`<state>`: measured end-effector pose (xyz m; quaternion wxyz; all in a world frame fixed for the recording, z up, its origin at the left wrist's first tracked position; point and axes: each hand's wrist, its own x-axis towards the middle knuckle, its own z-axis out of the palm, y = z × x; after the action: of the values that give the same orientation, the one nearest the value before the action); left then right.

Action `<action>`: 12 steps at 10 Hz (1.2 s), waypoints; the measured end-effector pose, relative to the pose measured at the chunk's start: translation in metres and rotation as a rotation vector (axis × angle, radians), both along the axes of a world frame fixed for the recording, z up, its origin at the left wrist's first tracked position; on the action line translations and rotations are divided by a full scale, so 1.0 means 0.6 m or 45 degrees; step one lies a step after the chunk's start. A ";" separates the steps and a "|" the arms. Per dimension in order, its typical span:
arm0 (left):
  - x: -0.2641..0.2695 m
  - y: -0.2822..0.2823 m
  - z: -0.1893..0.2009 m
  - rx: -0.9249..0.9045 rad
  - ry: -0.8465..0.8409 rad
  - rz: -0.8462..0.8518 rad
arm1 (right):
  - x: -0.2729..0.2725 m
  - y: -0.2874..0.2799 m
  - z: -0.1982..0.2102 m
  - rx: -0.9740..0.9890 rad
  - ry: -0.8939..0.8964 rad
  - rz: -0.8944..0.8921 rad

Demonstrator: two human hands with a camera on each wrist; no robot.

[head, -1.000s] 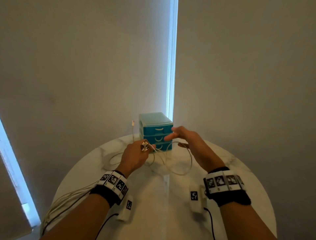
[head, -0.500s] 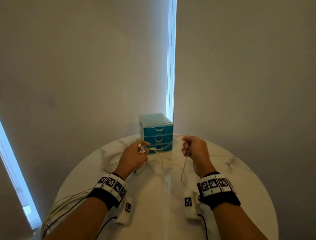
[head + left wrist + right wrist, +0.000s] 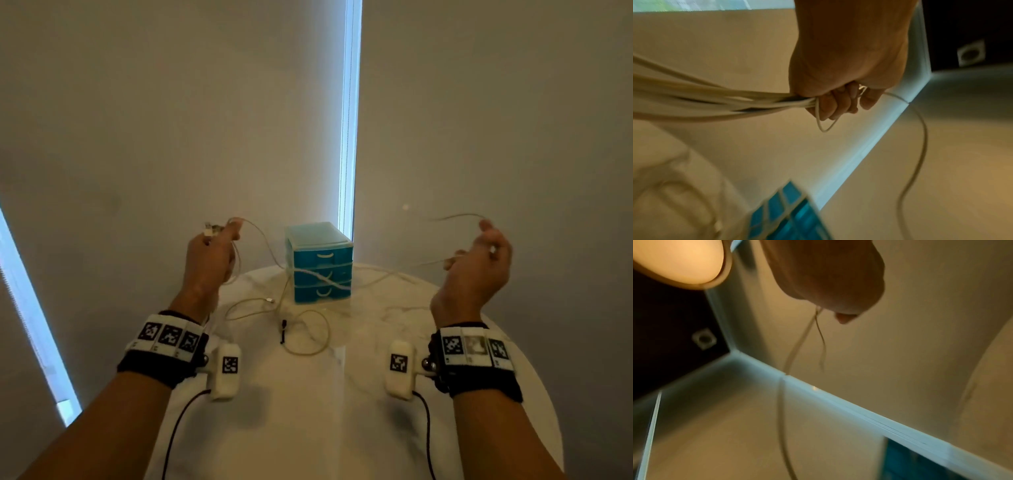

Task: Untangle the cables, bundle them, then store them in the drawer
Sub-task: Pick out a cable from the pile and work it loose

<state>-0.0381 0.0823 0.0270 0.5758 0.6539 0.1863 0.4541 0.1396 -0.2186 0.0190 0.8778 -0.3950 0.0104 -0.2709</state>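
White cables (image 3: 274, 260) are stretched between both raised hands, held wide apart: left hand (image 3: 209, 257) fisted round a bunch of strands and plugs, right hand (image 3: 479, 263) pinching one cord. Slack loops lie on the marble table (image 3: 308, 411) by the teal drawers (image 3: 320, 262), all shut.

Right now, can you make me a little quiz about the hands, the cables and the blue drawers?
1. True or false: all three drawers of the drawer unit are closed.
2. Which hand holds several cable strands at once? A) left hand B) right hand
3. Fill in: the small black tie lies on the ____, inside a loop of cable.

Key:
1. True. Each front sits flush.
2. A. The left wrist view shows the left hand gripping a thick bunch; the right hand pinches only thin strands.
3. table.
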 end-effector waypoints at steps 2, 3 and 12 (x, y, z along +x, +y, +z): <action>-0.077 0.019 0.060 0.164 -0.047 0.002 | -0.043 0.084 0.060 0.403 -0.126 -0.067; -0.100 0.020 0.071 0.200 -0.059 0.171 | -0.103 0.250 0.072 -0.844 -0.336 0.700; 0.084 -0.009 -0.114 0.129 0.572 -0.047 | 0.006 0.137 -0.178 -1.112 0.389 1.057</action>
<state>0.0123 0.0766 -0.0411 0.4945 0.7700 0.2748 0.2952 0.1432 -0.1366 -0.0875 0.6558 -0.7231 -0.1304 0.1733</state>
